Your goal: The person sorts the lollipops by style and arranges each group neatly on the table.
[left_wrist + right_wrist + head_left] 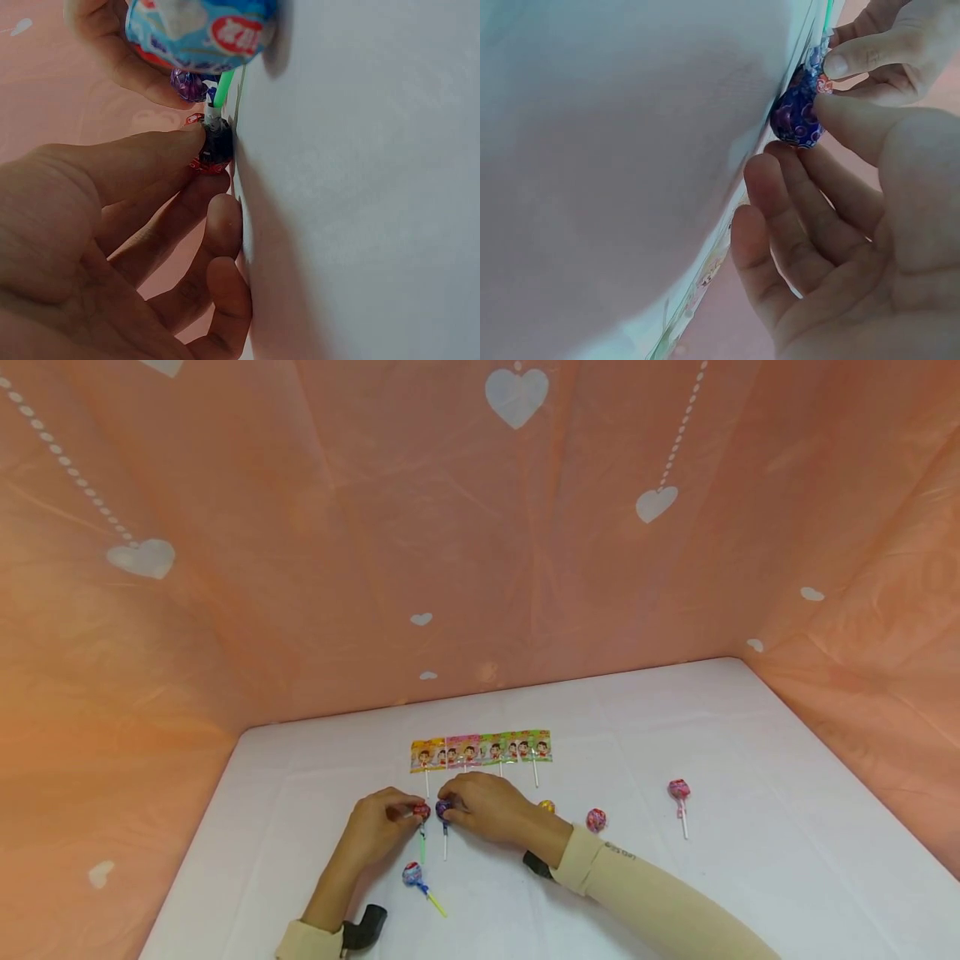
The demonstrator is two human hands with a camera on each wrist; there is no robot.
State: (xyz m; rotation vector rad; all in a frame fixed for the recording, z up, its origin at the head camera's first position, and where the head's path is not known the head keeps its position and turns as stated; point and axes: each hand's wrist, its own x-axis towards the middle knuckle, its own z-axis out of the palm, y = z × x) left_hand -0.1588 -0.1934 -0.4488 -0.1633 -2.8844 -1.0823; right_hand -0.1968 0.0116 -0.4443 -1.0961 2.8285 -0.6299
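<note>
My left hand (377, 829) pinches the head of a red-wrapped lollipop (422, 811) with a green stick between thumb and fingers. Just to its right, my right hand (487, 807) holds a purple-blue lollipop (799, 116) by its round head, its white stick pointing toward me. Both lollipops are at the table surface, side by side. Nearer to me lies a blue-wrapped lollipop (412, 874) with a yellow stick, which looms large in the left wrist view. Behind the hands runs a row of flat-packed lollipops (480, 751) in yellow, pink and green wrappers, some sticks partly hidden.
On the white table (750, 893), a pink lollipop (679, 789) lies far right. A pink-red lollipop (596, 820) and a yellow one (547, 807) sit beyond my right forearm, partly covered. A peach curtain (450, 527) with white hearts surrounds the table.
</note>
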